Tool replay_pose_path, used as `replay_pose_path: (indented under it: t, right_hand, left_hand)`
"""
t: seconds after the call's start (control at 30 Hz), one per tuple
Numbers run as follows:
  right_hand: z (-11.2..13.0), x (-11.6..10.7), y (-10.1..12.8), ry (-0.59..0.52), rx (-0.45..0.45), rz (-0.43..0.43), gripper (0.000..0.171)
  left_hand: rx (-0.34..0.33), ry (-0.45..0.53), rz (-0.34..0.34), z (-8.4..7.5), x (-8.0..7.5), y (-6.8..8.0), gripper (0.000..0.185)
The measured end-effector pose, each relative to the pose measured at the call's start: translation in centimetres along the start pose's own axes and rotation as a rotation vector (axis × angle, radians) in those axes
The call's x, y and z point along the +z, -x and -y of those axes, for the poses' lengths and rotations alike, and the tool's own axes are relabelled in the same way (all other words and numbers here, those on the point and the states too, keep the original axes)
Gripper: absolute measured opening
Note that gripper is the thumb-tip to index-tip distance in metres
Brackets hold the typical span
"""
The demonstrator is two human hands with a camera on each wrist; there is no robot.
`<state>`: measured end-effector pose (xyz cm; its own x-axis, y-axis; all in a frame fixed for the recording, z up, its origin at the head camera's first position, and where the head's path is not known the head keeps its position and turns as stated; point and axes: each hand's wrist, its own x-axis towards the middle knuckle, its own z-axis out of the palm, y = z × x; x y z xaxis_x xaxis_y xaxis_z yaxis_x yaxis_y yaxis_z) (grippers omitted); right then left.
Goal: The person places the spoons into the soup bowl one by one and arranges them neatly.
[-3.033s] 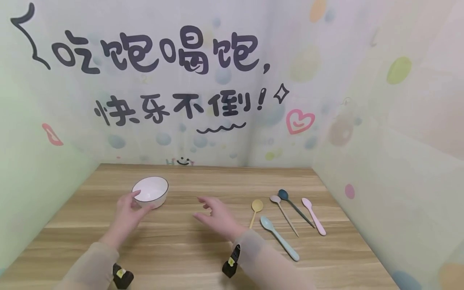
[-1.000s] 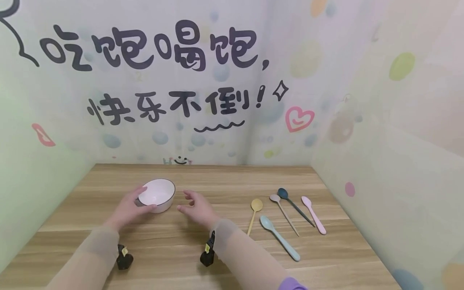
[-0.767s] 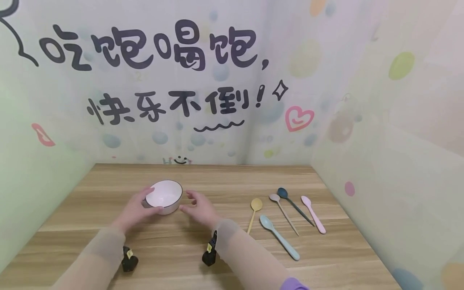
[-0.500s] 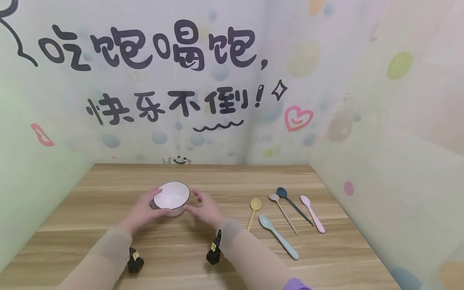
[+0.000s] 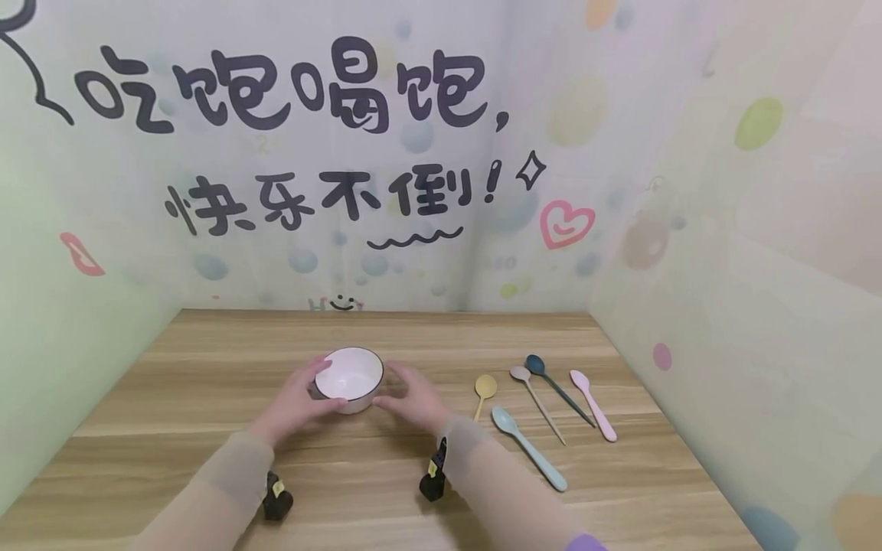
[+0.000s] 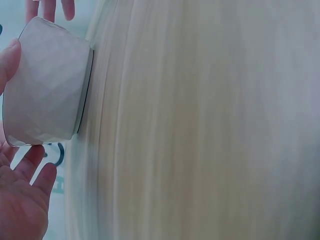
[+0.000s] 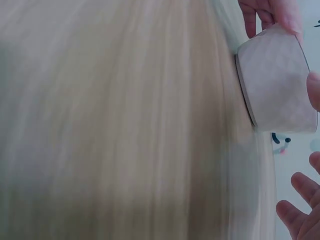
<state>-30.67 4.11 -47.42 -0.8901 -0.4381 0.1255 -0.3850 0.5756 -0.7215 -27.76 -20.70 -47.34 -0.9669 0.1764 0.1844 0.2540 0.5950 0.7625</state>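
Note:
A white bowl with a dark rim stands on the wooden table, a little left of centre. My left hand cups its left side, thumb against the near wall. My right hand cups its right side. In the left wrist view the bowl lies between the left thumb and fingers. The right wrist view shows the bowl with the right thumb at its edge and the other fingers a little apart.
Several spoons lie to the right: yellow, light blue, beige, dark blue and pink. Printed walls close the table at the back, left and right. Bare wood lies in front of my hands.
My left hand slid the bowl to the right, toward the table's middle. My right hand met the bowl's right side and now moves along with it.

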Motion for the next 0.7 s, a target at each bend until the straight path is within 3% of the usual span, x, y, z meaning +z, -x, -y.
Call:
replay_pose_path:
  t: [0.2,0.7]
  right_hand:
    - [-0.7,-1.0,1.1,0.065,-0.043,0.012,0.072]
    - [-1.8,-2.9,2.8,0.091,-0.034,0.020,0.077]
  left_hand:
    - [0.009,0.012,0.004,-0.9,0.9,0.1,0.085]
    - [0.032,0.020,0.037,-2.5,3.8,-0.1,0.088]
